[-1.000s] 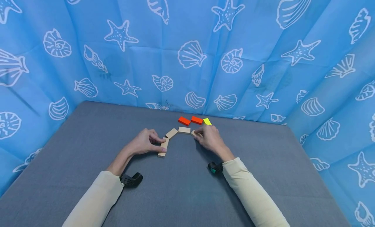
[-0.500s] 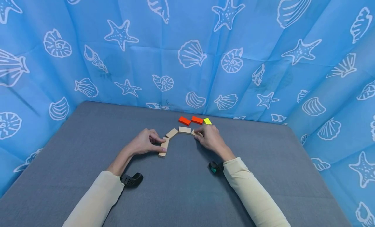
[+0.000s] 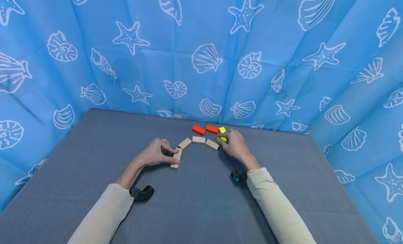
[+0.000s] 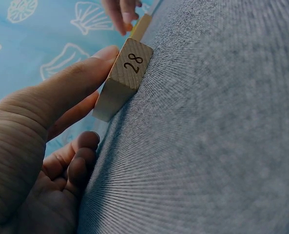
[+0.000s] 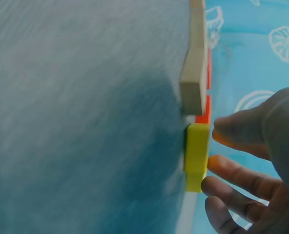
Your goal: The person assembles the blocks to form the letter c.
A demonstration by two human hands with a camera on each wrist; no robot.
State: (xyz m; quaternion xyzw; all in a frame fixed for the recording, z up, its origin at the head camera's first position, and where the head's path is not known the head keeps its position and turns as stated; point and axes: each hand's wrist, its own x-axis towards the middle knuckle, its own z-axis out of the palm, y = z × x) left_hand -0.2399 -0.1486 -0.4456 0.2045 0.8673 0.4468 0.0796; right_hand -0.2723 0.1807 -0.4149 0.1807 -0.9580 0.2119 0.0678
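Note:
My left hand (image 3: 157, 153) holds a plain wooden block (image 3: 176, 159) lying on the grey cloth, thumb and a finger along it; its end reads "28" in the left wrist view. From there an arc of wooden blocks runs on: a tilted block (image 3: 184, 143), a crosswise block (image 3: 198, 140) and a right-hand block (image 3: 212, 144). At the arc's right end, my right hand (image 3: 234, 144) has thumb and index finger about a yellow block (image 5: 197, 146), which its fingers partly cover in the head view. Another yellow block (image 3: 222, 130) lies just behind.
Two red blocks, a left one (image 3: 198, 130) and a right one (image 3: 212, 129), lie behind the arc. A blue curtain (image 3: 201, 62) with white shells hangs beyond the far edge of the cloth-covered table (image 3: 201, 202). Black bands sit at both wrists.
My right hand has let go of the right-hand wooden block and shifted right to the yellow block. The wooden block now shows fully. My left hand has stayed in place.

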